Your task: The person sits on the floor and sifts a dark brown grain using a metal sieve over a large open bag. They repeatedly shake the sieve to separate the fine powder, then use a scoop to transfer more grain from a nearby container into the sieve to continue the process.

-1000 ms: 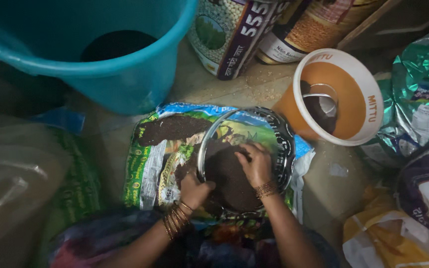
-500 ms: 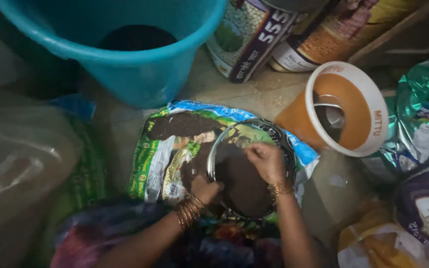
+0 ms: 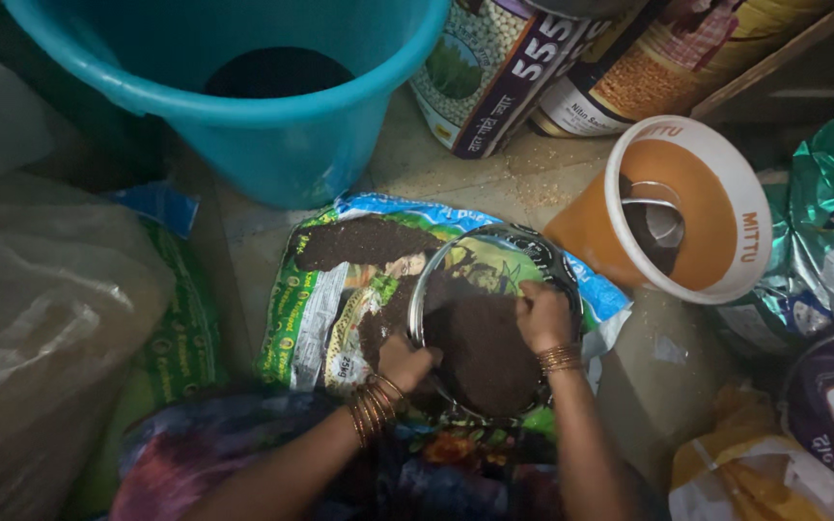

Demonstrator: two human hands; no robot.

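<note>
Teal bucket [image 3: 243, 106] sits at eleven o'clock of the printed sack [image 3: 340, 289], where the steel sieve [image 3: 494, 323] of dark seeds needs the left hand [image 3: 405, 362] gripping its rim firmly while the right hand [image 3: 542, 316], curled, spreads gently.

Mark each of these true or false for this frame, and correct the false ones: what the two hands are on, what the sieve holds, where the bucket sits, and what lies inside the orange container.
1. Both hands are at the round metal sieve. True: the left hand grips its near rim and the right hand rests inside it.
2. The sieve holds white rice. False: it holds dark, fine grains.
3. The blue bucket stands beyond the printed sack. True.
4. The orange container stands upright with a lid on. False: it lies tipped, open, with a metal scoop inside.
5. The sack is bare. False: a dark pile lies on it.
</note>
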